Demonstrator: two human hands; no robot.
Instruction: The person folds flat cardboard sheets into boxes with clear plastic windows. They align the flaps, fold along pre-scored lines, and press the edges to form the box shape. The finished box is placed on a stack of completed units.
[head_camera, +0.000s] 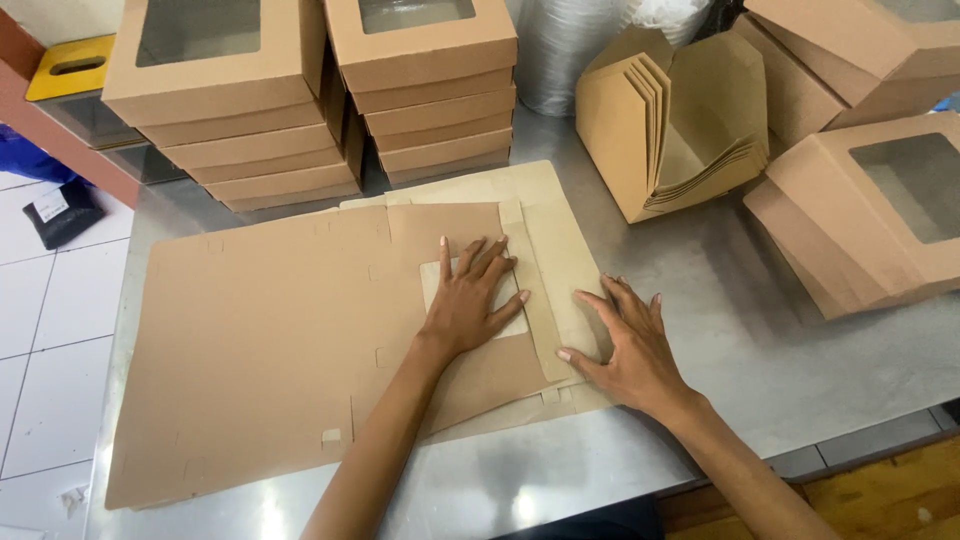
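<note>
The flat box blank (270, 340) under the left hand (468, 300) is matt brown kraft cardboard with a smooth face and a clear film window. The table (740, 330) beneath is brushed stainless steel, glossy with soft reflections. The stacked window boxes (250, 110) are the same matt cardboard; the floor (50, 330) is glazed white tile.

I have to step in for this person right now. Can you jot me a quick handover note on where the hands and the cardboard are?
Left hand: flat, fingers spread, pressing on the window cut-out of the top flat cardboard sheet.
Right hand: palm down at the sheet pile's right edge, gripping nothing.
Done: two stacks of folded window boxes at the back, more boxes on the right.
Left: the flat sheets on the steel table are unfolded.
</note>
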